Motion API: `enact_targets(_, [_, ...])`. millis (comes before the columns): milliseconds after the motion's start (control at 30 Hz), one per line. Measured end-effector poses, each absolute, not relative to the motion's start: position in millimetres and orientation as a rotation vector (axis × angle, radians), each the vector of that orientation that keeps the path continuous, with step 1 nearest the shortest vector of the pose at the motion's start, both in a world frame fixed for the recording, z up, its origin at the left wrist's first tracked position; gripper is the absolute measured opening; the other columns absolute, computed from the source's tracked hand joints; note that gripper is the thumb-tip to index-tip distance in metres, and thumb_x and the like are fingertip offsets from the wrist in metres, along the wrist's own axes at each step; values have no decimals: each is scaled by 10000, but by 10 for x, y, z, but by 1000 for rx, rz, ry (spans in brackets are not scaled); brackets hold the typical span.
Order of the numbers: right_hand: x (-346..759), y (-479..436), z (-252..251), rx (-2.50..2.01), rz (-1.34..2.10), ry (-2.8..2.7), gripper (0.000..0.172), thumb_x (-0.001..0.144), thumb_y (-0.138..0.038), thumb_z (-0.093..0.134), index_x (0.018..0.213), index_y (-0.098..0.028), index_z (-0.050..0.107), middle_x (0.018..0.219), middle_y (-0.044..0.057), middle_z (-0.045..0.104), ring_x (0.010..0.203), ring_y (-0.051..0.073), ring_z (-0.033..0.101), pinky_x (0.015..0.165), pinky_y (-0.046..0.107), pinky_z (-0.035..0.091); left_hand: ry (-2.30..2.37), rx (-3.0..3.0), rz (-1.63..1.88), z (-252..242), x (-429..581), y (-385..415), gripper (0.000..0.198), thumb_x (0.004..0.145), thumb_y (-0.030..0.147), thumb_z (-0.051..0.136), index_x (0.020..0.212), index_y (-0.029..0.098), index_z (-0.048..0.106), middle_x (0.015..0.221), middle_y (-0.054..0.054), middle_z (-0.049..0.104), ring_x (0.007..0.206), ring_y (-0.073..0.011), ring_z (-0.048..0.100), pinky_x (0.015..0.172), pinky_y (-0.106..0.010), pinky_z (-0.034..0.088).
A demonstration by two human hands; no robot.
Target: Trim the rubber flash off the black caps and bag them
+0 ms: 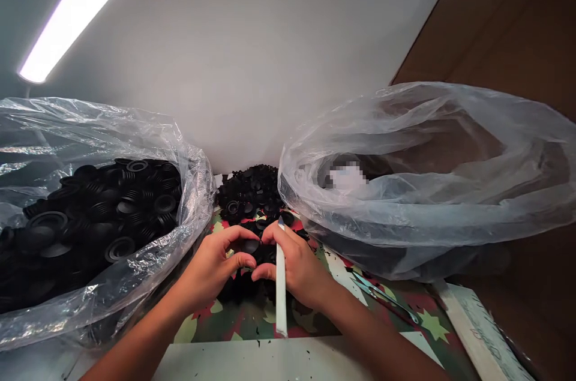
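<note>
I have two hands before me, bent toward each other over the middle of the table (211, 331). The left hand (234, 254) pinches one round black part (251, 245) between thumb and fingers; the part sits in the gap between the two hands, and the right fingertips come up just beside it. The right hand (290, 258) grips one slim white tool (281, 291), its dark bluish tip pointing away from me, its long end toward the near edge.

I count two clear plastic bags. The left bag (195, 189) holds a great mass of black caps (103, 213) (dozens at least, too tangled for me to number). The right bag (450, 216) stands wide-mouthed, in front of one cardboard panel (508, 27). Between the bags lies one dark heap (249, 186) of small black pieces, beyond the hands. To the right rests one metal tool (384, 297), scissors or tweezers, I can't tell which. One bright tube lamp (85, 12) slants at upper left.
</note>
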State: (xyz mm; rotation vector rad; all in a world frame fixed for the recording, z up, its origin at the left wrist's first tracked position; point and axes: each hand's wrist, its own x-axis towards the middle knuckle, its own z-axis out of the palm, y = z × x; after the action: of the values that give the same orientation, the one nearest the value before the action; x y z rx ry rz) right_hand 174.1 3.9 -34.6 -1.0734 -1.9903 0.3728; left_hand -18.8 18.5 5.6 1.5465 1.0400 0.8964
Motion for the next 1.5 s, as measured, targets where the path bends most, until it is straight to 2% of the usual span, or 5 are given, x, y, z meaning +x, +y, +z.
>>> enact_targets(233, [1762, 59, -300, -1102, 123, -2312, 271, 991, -431, 622, 863, -202, 555, 747, -5, 619, 707, 179, 534, 707, 297, 339, 1047, 1710, 917, 129, -199, 152, 67, 724, 206, 771, 790, 213, 782, 689, -13, 673, 630, -174, 560, 534, -227, 468])
enact_targets(367, [1779, 38, -289, -1064, 142, -2375, 248, 1052, -346, 520, 862, -194, 569, 739, -20, 590, 710, 158, 498, 739, 294, 310, 1055, 1743, 885, 173, -202, 141, 25, 719, 207, 770, 743, 212, 771, 672, -15, 682, 609, -172, 567, 542, -236, 452])
enact_targets(800, [1655, -32, -224, -903, -334, -2228, 225, 896, -108, 493, 695, -200, 533, 580, -18, 482, 620, 170, 376, 698, 319, 249, 1071, 1538, 1081, 44, -155, 114, 183, 734, 317, 767, 626, 176, 723, 611, -19, 663, 608, -172, 546, 573, -252, 413])
enact_targets(1100, [1505, -83, -279, -889, -521, -2179, 393, 1000, -130, 421, 637, -200, 556, 534, 3, 482, 635, 180, 395, 717, 330, 320, 1001, 892, 1177, -137, 18, 50, 476, 619, 477, 885, 576, 185, 511, 543, 63, 477, 461, -88, 403, 433, -205, 303])
enact_targets(1500, [1485, -123, -320, -803, -462, -2108, 385, 978, -108, 452, 607, -210, 472, 519, -21, 433, 584, 165, 358, 677, 335, 276, 928, 613, 1265, -45, 151, -50, 522, 496, 428, 967, 609, 170, 527, 585, 58, 557, 535, -77, 465, 522, -187, 399])
